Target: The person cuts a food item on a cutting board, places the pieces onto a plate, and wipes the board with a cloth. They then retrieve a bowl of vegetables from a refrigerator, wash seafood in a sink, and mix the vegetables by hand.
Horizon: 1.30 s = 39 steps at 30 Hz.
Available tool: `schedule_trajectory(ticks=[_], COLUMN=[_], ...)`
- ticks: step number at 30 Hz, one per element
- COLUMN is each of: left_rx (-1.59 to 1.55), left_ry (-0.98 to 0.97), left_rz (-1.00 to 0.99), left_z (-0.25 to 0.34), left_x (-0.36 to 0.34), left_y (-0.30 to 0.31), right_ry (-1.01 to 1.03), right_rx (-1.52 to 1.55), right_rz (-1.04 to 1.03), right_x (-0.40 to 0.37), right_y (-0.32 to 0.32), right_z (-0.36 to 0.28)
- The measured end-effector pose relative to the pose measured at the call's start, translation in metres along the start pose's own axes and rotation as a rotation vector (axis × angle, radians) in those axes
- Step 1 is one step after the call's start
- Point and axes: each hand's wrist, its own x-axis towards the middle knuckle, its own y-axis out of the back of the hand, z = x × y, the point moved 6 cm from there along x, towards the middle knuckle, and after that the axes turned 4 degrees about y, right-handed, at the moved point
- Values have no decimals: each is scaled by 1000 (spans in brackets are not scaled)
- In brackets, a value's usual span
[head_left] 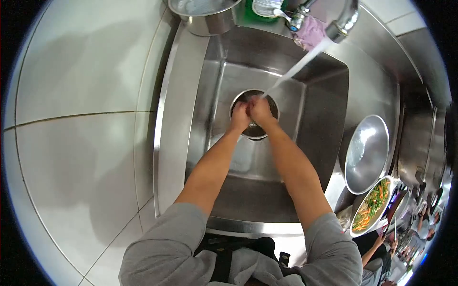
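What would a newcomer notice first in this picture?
Probably the bright water stream, slanting from the faucet toward the left hand and right hand, which meet over a dark, silver-rimmed circle in the sink. Next, the colourful orange and green food in a dish at lower right, beyond the large metal bowl.

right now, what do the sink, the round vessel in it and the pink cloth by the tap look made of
Sink: satin metal, likely stainless steel; grey with soft, blurred reflections. Round vessel: probably smooth metal, from its bright rim, though partly covered. Pink cloth: matt fabric, from its soft, crumpled folds; fibre unclear.
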Motion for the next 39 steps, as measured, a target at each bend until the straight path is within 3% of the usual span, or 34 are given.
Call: schedule_trajectory(ticks=[2,4,11,13,16,20,22,23,26,29,30,31,34,36,37,39], left_rx=[102,84,95,88,69,36,7,27,-21,94,132,-28,108,116,173,57], left_ry=[35,118,198,215,162,302,518,586,670,579,551,615,540,597,503,608], left_rz=[72,91,146,160,165,175,219,307,312,353,367,346,196,43,178,76], left_z=[8,5,11,10,1,2,3,9,10,20,22,13,9,21,26,19], left_x=[4,9,4,-2,-9,-24,-45,-55,-69,-67,-66,-60,-52,-54,-53,-46], left_y=[8,10,8,3,-2,-1,9,17,13,-6,-8,-9,-13,-4,2,8], right_ry=[-28,58,111,84,-9,71,103,87,49,55,111,139,75,-5,-81,-158], right_rx=[21,114,-42,-111,-213,-323,-399,-313,-350,-415,-532,-599,-593,-515,-439,-338], right_rz=[-3,-132,-253,-180,-269,-194,-189,-241,-326,-428,-376,-348,-208,-226,-232,-187], right_x=[2,-7,0,0,-2,5,7,7,13,-21,-38,-51,-77,-80,-78,-74], right_y=[6,22,1,-5,-12,-37,-33,-29,-25,13,1,-3,3,-6,-8,15], right_z=[-6,-21,-2,5,6,38,40,46,52,13,20,21,8,20,26,11])
